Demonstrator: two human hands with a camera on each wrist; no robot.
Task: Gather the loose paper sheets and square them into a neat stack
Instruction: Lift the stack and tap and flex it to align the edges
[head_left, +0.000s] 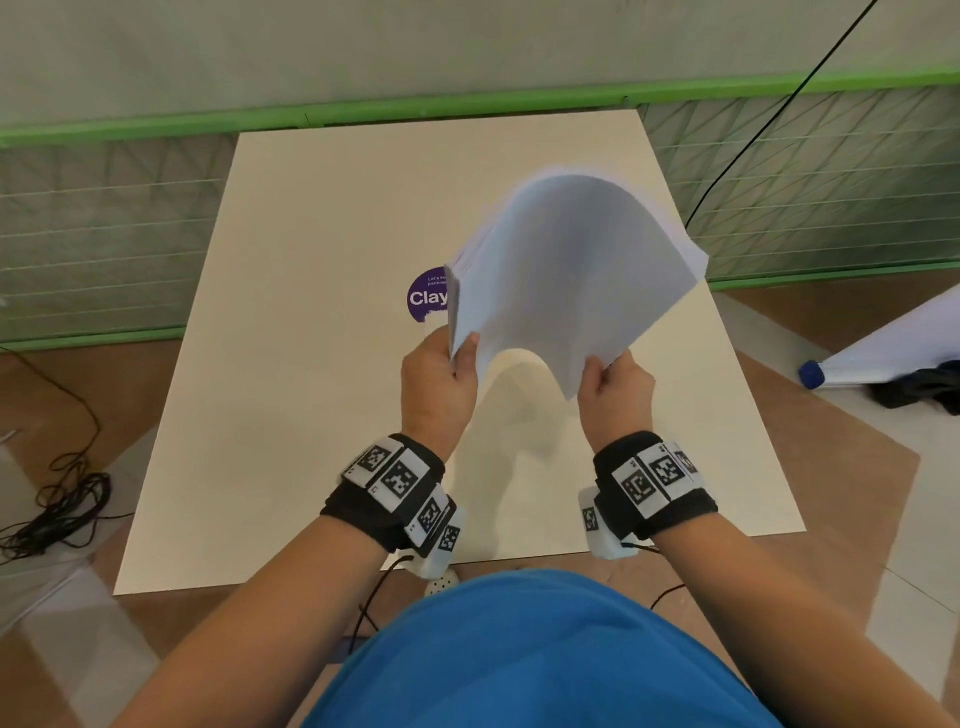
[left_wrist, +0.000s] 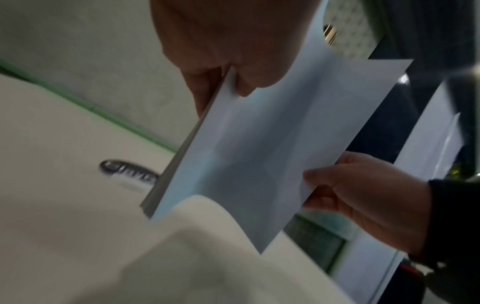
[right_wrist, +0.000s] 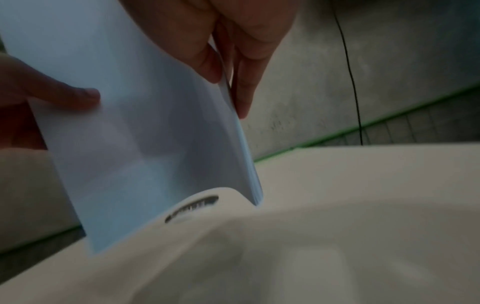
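Looks like a makeshift recording space in an indoor hall, not a home or office. Plain cream bench (head_left: 322, 395) with a purple round sticker (head_left: 427, 295), set against a green-framed mesh fence (head_left: 98, 228) and a bare grey wall (head_left: 363, 47). Loose black cables (head_left: 57, 499) coiled on the brown floor (head_left: 852, 467) at left; tagged wristbands (head_left: 400, 488) with cameras on both wrists.

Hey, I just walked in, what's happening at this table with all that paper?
A person stands at a white table holding a bundle of white paper sheets up in the air with both hands. The left hand pinches one near corner and the right hand the other, so the sheets arch upward and away. A purple sticker shows on the table behind them. The sheets look gathered but are not yet squared or set down.
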